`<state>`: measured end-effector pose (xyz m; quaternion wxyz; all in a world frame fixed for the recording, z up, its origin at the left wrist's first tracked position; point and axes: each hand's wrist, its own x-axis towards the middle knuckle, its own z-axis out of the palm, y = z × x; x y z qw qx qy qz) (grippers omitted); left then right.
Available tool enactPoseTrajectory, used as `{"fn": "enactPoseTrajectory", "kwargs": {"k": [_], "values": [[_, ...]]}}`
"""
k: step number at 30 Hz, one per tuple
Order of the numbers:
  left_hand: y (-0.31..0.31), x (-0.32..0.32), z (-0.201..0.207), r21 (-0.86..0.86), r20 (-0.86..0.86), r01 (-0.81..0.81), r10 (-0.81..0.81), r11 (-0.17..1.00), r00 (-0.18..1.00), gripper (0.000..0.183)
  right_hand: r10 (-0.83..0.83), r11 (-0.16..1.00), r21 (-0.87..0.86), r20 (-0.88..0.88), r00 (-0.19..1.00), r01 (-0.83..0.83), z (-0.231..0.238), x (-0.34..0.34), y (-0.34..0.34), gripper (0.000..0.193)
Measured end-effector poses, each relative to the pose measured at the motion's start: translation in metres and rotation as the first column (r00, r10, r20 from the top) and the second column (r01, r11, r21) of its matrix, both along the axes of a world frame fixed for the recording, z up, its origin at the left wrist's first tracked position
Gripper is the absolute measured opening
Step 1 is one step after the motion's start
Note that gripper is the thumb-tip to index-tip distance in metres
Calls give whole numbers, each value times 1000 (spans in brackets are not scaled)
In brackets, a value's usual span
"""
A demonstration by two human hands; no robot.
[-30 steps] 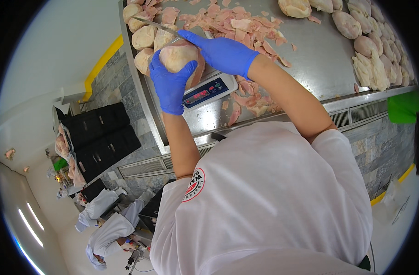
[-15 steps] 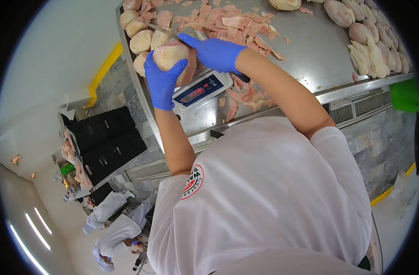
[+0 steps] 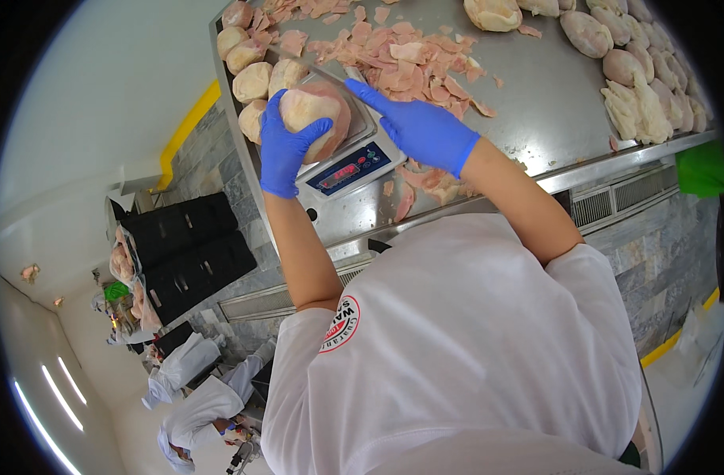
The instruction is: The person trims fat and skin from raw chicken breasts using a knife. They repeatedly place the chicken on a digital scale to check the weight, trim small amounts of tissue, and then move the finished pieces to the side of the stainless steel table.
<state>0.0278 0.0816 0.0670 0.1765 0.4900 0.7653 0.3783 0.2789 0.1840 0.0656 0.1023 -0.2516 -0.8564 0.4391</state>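
Note:
My left hand (image 3: 287, 150), in a blue glove, wraps its thumb and fingers round a big rounded piece of pale meat (image 3: 313, 111) with a pink cut side. The meat is over the steel pan of a white digital scale (image 3: 348, 169), whose blue panel has a lit red display. To its right, my gloved right hand (image 3: 425, 131) is closed on a knife, with the index finger stretched along it. The knife's blade (image 3: 318, 70) points up and left beyond the meat. Its handle is hidden under my palm.
More rounded meat pieces (image 3: 253, 81) line the steel table's (image 3: 536, 103) left edge. Thin pink trimmings (image 3: 402, 55) lie heaped beyond the scale. Whole pale pieces (image 3: 588, 33) crowd the far right, with a green thing (image 3: 701, 168) below the edge. Co-workers (image 3: 200, 412) stand at lower left.
My right hand has moved right and toward me, away from the meat, taking the knife along. The black handle end no longer shows. My left hand keeps its grip on the meat.

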Motion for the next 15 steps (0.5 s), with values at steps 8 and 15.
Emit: {"fn": "enactPoseTrajectory", "kwargs": {"k": [8, 15], "values": [[3, 7, -1, -2, -77, -53, 53, 999, 996, 93, 19, 987, 158, -97, 995, -4, 2, -39, -4, 78], [3, 7, -5, 26, -142, -75, 78, 997, 987, 94, 57, 997, 46, -75, 996, -54, 14, -86, 20, 73]]}}
